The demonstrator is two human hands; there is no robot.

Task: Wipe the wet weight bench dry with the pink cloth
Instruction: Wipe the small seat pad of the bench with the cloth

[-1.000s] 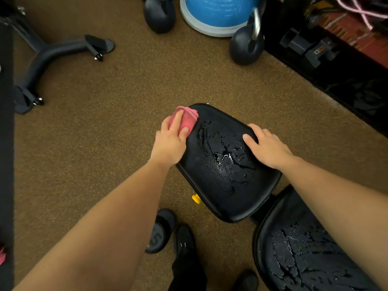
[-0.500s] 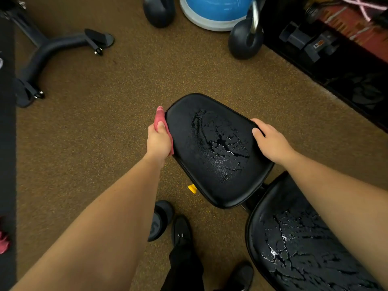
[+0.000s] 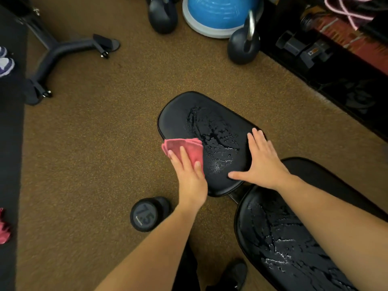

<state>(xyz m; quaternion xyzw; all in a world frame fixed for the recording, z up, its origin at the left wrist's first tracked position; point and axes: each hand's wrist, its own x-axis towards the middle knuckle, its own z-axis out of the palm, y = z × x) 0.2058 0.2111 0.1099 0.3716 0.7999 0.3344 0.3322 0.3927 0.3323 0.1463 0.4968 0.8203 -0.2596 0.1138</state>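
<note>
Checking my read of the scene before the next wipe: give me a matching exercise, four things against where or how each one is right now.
Things:
1. pink cloth
2. right hand
3. dumbbell
4. back pad

States:
A. lies on the carpet by the seat pad
B. flat on the seat pad's right side, holding nothing
C. beaded with water, not yet wiped
D. pressed onto the seat pad's left edge under the left hand

Pairs: 1-D, 2-B, 3-A, 4-C

The seat pad is wet in its middle; the left hand lies on the cloth.
</note>
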